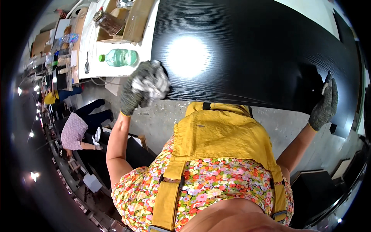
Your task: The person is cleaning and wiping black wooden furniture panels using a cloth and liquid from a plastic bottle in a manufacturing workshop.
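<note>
We see the left hand [130, 92] grasping a rag [155, 83] at the near-left corner of the black wood-grain panel [255, 50]; at its right end, we cannot tell whether the right hand [326, 105] grips anything.

The black panel's top [239, 50] offers a broad open stretch between a gloved left hand [131, 94] bunched with a crumpled cloth [150, 83] and a gloved right hand [326, 104] at the right end. Past the panel's left edge, a green bottle [119, 57], scissors [87, 58], cardboard box [138, 23] and jar [108, 22] obstruct the white table [92, 46]. The wearer's yellow apron [220, 131] blocks the near side's middle.
</note>
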The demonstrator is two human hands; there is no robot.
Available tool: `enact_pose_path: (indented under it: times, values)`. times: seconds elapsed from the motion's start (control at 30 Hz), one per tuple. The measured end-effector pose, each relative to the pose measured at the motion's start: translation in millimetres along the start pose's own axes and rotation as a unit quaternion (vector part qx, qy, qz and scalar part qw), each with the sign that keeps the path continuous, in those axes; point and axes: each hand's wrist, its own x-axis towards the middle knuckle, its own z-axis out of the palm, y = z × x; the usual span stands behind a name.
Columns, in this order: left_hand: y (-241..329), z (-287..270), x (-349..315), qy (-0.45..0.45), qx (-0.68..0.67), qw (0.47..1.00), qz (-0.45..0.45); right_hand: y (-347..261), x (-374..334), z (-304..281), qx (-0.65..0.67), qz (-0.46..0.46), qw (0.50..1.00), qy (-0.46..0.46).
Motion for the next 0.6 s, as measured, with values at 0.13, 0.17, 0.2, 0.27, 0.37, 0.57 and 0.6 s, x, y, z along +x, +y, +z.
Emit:
enact_pose_path:
  times: [0.13,0.17,0.2,0.27,0.37,0.57,0.6]
  values:
    - [-21,-43,28,0.206,-0.09,0.974,-0.029,-1,-4,-6,-0.12,-0.084,0.988,-0.043]
    - [-2,-30,44,0.201,-0.12,0.971,0.045,-3,-4,-4,-0.124,-0.083,0.988,-0.034]
    - [7,-22,52,0.202,-0.047,0.978,0.0,-8,-4,-2,-0.093,-0.063,0.993,-0.029]
    - [54,14,77,0.065,0.068,0.995,0.04,-18,-7,2,-0.069,-0.043,0.997,-0.013]
    - [47,17,128,-0.057,0.097,0.962,0.248,-17,-10,13,-0.028,0.047,0.998,0.006]
    - [91,26,261,-0.047,0.021,0.986,0.155,-44,-5,4,-0.04,-0.006,0.998,-0.037]
    - [89,19,270,-0.04,0.021,0.992,0.115,-50,-5,7,-0.009,-0.013,0.999,-0.051]
